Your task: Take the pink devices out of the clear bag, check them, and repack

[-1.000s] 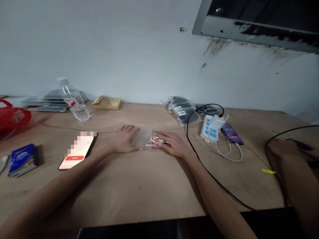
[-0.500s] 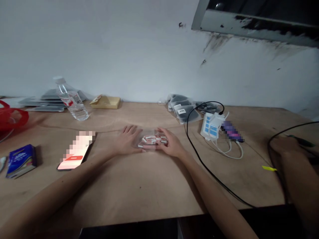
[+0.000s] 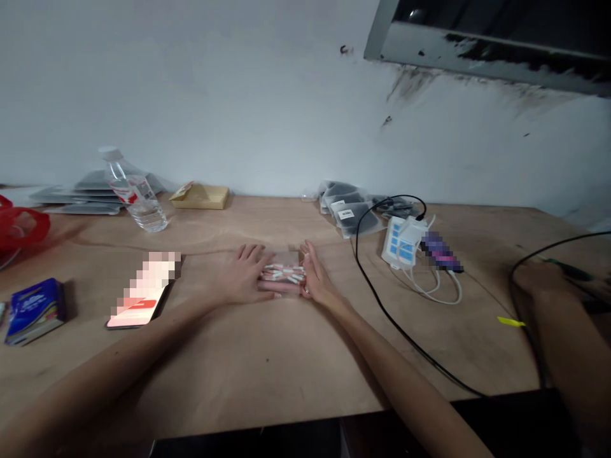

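On the table lies a clear plastic bag holding several small white-and-reddish pieces, too small to name. My left hand rests flat at the bag's left end, fingers spread and thumb along the near edge. Against the bag's right end stands my right hand, turned on its side with its fingers stretched away from me. Both hands touch the bag; neither is closed around it.
A lit phone and a blue packet lie left. Behind are a water bottle, an open cardboard box and grey packets. A white power strip, black cable and another person's hand are right.
My right hand has turned onto its side and its fingers have straightened off the top of the bag. The pieces inside sit closer together toward the left. My left hand stays nearly in place.
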A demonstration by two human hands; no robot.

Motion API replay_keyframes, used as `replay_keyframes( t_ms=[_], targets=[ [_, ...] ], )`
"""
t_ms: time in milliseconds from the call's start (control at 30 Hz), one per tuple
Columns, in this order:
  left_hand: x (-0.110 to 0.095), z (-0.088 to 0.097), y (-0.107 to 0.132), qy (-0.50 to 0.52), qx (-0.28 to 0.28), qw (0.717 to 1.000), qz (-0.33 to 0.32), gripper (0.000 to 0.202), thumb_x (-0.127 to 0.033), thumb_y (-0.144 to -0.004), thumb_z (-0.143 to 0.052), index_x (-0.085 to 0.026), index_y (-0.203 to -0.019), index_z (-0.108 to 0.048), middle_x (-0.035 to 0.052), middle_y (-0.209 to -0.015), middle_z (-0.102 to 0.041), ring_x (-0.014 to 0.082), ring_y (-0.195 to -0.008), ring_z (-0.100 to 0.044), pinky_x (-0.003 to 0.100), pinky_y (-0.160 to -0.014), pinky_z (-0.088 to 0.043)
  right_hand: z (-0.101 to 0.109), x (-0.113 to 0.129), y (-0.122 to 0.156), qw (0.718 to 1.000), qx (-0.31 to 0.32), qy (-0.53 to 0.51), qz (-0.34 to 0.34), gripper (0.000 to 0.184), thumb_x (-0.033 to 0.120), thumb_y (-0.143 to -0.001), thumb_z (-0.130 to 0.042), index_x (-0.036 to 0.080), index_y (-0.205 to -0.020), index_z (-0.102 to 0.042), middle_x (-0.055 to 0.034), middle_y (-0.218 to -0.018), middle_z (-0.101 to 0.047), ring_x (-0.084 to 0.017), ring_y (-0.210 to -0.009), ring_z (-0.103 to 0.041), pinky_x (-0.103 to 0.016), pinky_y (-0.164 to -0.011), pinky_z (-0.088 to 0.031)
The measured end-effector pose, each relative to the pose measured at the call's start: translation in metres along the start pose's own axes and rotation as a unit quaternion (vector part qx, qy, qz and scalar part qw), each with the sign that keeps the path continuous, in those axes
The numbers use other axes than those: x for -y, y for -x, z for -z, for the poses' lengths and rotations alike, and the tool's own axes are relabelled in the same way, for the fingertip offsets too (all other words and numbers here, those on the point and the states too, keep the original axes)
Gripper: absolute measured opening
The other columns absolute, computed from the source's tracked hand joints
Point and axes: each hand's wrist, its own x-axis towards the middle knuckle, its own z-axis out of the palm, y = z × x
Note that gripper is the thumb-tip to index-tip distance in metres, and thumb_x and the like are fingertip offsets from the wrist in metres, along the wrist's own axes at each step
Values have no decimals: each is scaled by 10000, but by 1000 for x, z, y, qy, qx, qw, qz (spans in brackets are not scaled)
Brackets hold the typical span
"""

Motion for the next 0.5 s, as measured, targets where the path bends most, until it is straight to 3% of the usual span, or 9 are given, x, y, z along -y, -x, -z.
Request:
replay_keyframes(
  t_ms=[133,233,300,367,500],
  targets=[
    [-10,-3,1,-1,5,1000,2,946,-754,-761,-638,-194,-1488,-407,212,-1480,-457,434,-1403,-365,628,-1159,-228,-13,8,-3,988,-52,-121,-76,706,626,-1035,-98,263,-1640,-60,-98,-1677,-244,-277,-1512,-315,-522,-1159,-403],
    [-7,-3,0,-12,17,1000,4,977,-757,-769,-638,-155,-1502,-403,232,-1498,-432,441,-1411,-354,617,-1162,-234,-4,7,-8,983,-58,-153,-88,697,618,-1040,-101,244,-1622,-190,-126,-1634,-342,-283,-1475,-386,-533,-1156,-401],
    [0,0,-2,-17,17,1000,7,973,-743,-773,-649,-144,-1500,-408,234,-1506,-420,442,-1413,-352,598,-1166,-241,12,2,-8,989,-62,-121,-63,657,613,-1047,-176,252,-1572,-339,-122,-1574,-445,-268,-1453,-420,-520,-1182,-367],
    [9,3,-3,-12,10,1000,6,938,-732,-776,-654,-163,-1485,-424,212,-1495,-437,424,-1399,-371,576,-1165,-260,31,-6,-7,998,-34,-60,3,603,602,-1042,-301,251,-1509,-453,-122,-1529,-500,-267,-1436,-438,-521,-1200,-333],
    [22,10,-4,4,2,1000,-13,864,-722,-784,-644,-219,-1456,-439,162,-1446,-492,390,-1362,-409,560,-1149,-301,54,-19,-5,990,69,60,104,597,591,-981,-508,257,-1475,-515,-128,-1526,-506,-309,-1454,-407,-581,-1190,-317]
  ],
)
